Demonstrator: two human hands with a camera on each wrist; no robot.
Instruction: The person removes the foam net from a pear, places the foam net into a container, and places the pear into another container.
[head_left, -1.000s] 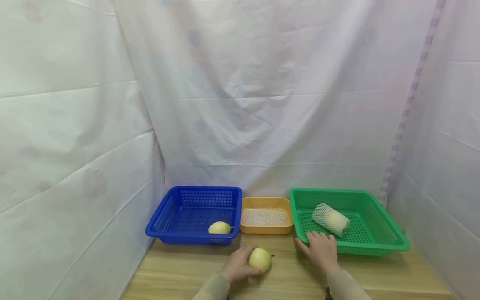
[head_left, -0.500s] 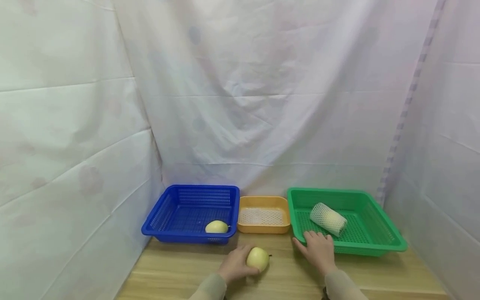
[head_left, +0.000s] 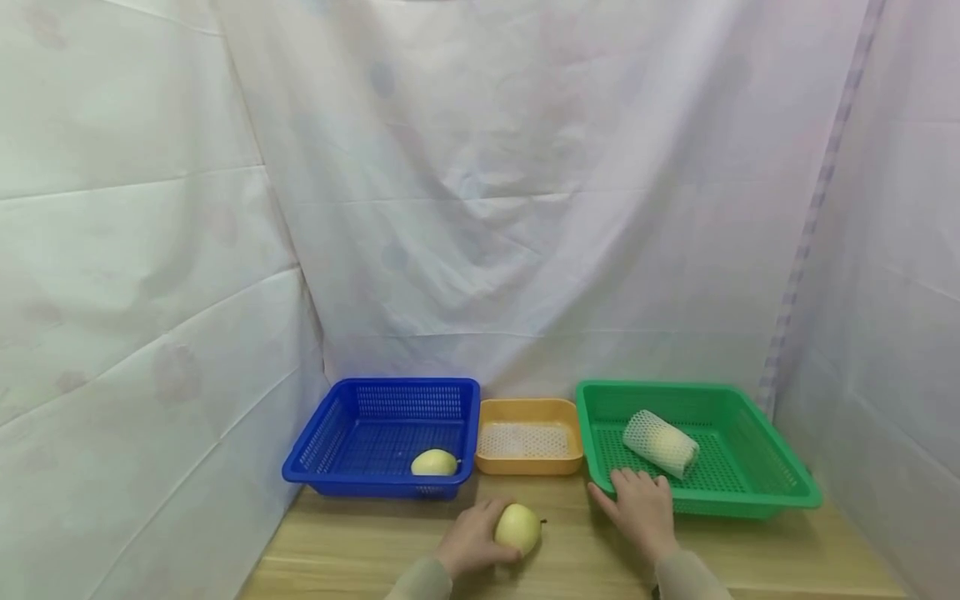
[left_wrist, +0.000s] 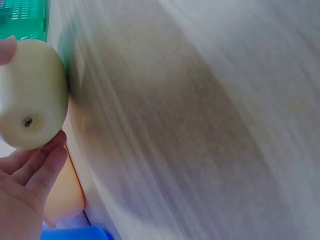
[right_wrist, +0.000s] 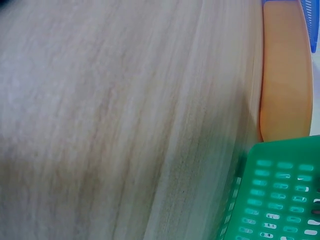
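My left hand (head_left: 472, 537) grips a pale yellow-green pear (head_left: 519, 528) low over the wooden table, its dark stem pointing right. In the left wrist view the fingers (left_wrist: 47, 167) and thumb press the pear (left_wrist: 37, 85) from opposite sides, with its dimpled end facing the camera. My right hand (head_left: 642, 510) rests on the near left rim of the green basket (head_left: 750, 502), fingertips over the edge. Inside that basket lies a pale fruit in a white foam net sleeve (head_left: 660, 443). The right wrist view shows the green basket's perforated side but not clearly the hand.
A blue basket (head_left: 360, 481) stands at the left with another pear (head_left: 434, 462) in its near right corner. Between the two baskets sits a small orange-yellow tray (head_left: 528, 465) with white foam netting (head_left: 525, 439) in it. White cloth walls (head_left: 480, 250) enclose the back and sides.
The head view shifts slightly. The left hand keeps its grip on the pear and the right hand stays on the green basket's rim; neither visibly moves against the table.
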